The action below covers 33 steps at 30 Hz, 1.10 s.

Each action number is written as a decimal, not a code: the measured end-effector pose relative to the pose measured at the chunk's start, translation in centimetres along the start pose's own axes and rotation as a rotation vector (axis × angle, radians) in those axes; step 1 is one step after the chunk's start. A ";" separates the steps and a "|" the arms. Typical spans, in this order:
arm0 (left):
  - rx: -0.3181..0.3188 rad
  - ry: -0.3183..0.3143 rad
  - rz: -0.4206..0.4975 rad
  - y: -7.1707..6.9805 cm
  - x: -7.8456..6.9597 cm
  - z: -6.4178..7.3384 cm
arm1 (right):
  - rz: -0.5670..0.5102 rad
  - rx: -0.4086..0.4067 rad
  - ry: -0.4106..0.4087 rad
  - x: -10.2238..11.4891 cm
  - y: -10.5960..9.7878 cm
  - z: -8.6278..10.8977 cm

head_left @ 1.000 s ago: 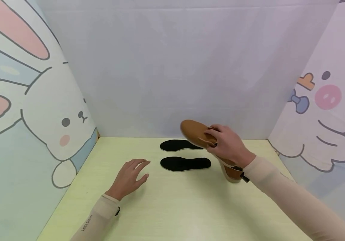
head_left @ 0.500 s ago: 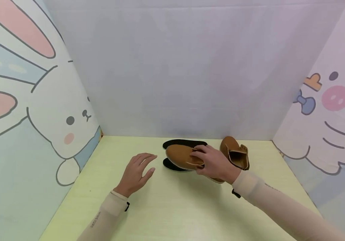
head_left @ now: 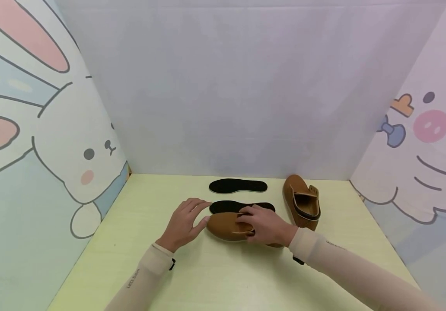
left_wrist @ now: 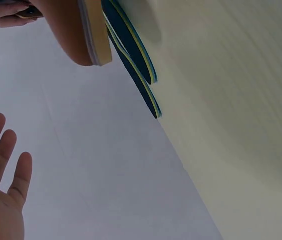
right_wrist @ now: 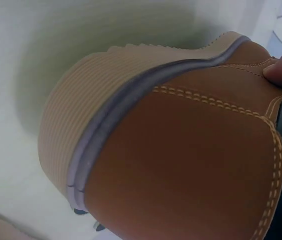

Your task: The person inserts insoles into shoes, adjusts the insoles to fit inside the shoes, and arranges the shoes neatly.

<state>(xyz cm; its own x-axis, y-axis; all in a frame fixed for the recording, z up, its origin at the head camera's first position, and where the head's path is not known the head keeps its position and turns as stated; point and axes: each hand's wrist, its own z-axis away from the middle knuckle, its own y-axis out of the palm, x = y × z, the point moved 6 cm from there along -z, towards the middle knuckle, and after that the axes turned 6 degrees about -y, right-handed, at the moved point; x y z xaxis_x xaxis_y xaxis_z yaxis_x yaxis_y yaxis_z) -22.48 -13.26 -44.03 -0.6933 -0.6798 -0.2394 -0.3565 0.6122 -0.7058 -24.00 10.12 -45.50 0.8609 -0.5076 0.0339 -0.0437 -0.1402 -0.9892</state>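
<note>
A brown leather shoe (head_left: pixel 226 226) is in my right hand (head_left: pixel 266 225), its toe pointing left. That hand grips it at the opening, the thumb (right_wrist: pixel 280 72) on the near side. In the right wrist view its stitched heel and ridged pale sole fill the frame. Whether the sole touches the table is unclear. My left hand (head_left: pixel 184 223) is beside the toe, fingers extended; in the left wrist view they look apart from the shoe. Behind the shoe lies one black insole (head_left: pixel 242 205), partly covered by it, and farther back another insole (head_left: pixel 238 185).
A second brown shoe (head_left: pixel 301 203) stands at the right on the pale table (head_left: pixel 223 280), its toe towards the back wall (head_left: pixel 223 95). Side panels with cartoon animals rise at left (head_left: pixel 63 172) and right (head_left: pixel 413 172).
My right hand has brought the shoe left, down and closer, from over the second shoe to in front of the insoles. My left hand has moved slightly right towards the toe.
</note>
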 end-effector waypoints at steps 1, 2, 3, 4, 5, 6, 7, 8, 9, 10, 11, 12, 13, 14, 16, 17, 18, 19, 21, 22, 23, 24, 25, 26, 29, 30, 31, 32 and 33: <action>-0.001 0.003 -0.002 0.1 0.0 0.0 | 0.004 0.004 -0.007 0.1 0.3 0.0; 0.000 0.004 -0.002 0.2 -0.1 0.0 | 0.006 0.007 -0.014 0.3 0.5 -0.1; 0.000 0.005 -0.005 0.2 -0.1 0.0 | 0.004 0.009 -0.019 0.4 0.8 -0.2; 0.001 0.006 -0.007 0.3 -0.2 0.0 | 0.003 0.011 -0.024 0.5 1.0 -0.2; 0.004 0.006 -0.008 0.4 -0.2 0.0 | -0.003 0.012 -0.029 0.6 1.1 -0.3; 0.006 0.007 -0.008 0.5 -0.2 0.0 | -0.005 0.014 -0.031 0.7 1.3 -0.4; 0.011 0.007 -0.006 0.6 -0.2 0.0 | -0.007 0.015 -0.032 0.7 1.4 -0.5; 0.018 0.003 -0.005 0.7 -0.2 0.0 | -0.009 0.018 -0.032 0.8 1.6 -0.6; 0.022 0.003 -0.004 0.7 -0.2 0.0 | -0.010 0.018 -0.034 0.8 1.7 -0.7; 0.026 0.002 -0.002 0.8 -0.2 0.0 | -0.013 0.017 -0.039 0.8 1.8 -0.7; 0.029 0.001 -0.001 0.8 -0.2 0.0 | -0.015 0.017 -0.043 0.8 1.9 -0.8; 0.030 0.002 0.000 0.8 -0.2 0.0 | -0.013 0.014 -0.050 0.8 2.0 -0.9; 0.033 0.002 -0.001 0.8 -0.2 0.0 | -0.011 0.014 -0.057 0.7 2.1 -0.9; 0.034 0.002 -0.001 0.8 -0.2 0.0 | -0.009 0.010 -0.067 0.7 2.2 -1.0; 0.042 0.002 -0.002 0.9 -0.2 0.0 | -0.003 0.008 -0.087 0.6 2.3 -1.2; 0.046 0.002 -0.003 0.9 -0.2 0.0 | 0.000 0.004 -0.099 0.5 2.3 -1.3; 0.052 0.001 -0.005 1.0 -0.1 0.0 | 0.001 0.001 -0.108 0.4 2.3 -1.4; 0.054 0.000 -0.004 1.1 -0.2 0.0 | 0.004 -0.001 -0.113 0.3 2.4 -1.4; 0.057 0.001 -0.004 1.3 -0.2 0.0 | 0.004 -0.003 -0.113 0.0 2.3 -1.4; 0.054 0.009 -0.004 1.4 -0.3 0.0 | 0.002 -0.002 -0.102 -0.2 2.2 -1.3; 0.054 0.013 -0.006 1.5 -0.4 0.0 | -0.006 -0.002 -0.086 -0.5 2.1 -1.1; 0.054 0.018 -0.009 1.7 -0.5 -0.1 | -0.005 0.003 -0.060 -0.7 2.0 -0.8; 0.053 0.027 -0.011 1.9 -0.7 -0.2 | -0.009 0.009 -0.032 -1.1 1.9 -0.4; 0.055 0.035 -0.014 2.0 -0.9 -0.3 | -0.014 0.016 0.001 -1.4 1.8 0.1; 0.080 0.046 -0.015 2.7 -1.6 -0.8 | -0.025 0.038 0.106 -2.6 1.9 2.0; 0.096 0.046 -0.012 3.0 -1.8 -0.9 | -0.032 0.042 0.136 -3.0 2.0 2.7; 0.117 0.044 -0.004 3.2 -2.0 -1.0 | -0.047 0.044 0.163 -3.3 2.1 3.3; 0.138 0.040 0.003 3.6 -2.1 -1.2 | -0.054 0.042 0.184 -3.6 2.2 3.8; 0.155 0.037 0.012 3.9 -2.2 -1.3 | -0.068 0.038 0.203 -3.7 2.4 4.2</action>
<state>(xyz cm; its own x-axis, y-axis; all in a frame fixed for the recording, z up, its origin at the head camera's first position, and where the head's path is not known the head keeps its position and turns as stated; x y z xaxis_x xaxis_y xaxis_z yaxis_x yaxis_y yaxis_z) -23.13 -8.82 -45.36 -0.7206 -0.6556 -0.2256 -0.2490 0.5484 -0.7983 -25.18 15.29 -48.60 0.7414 -0.6593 0.1251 0.0337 -0.1496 -0.9882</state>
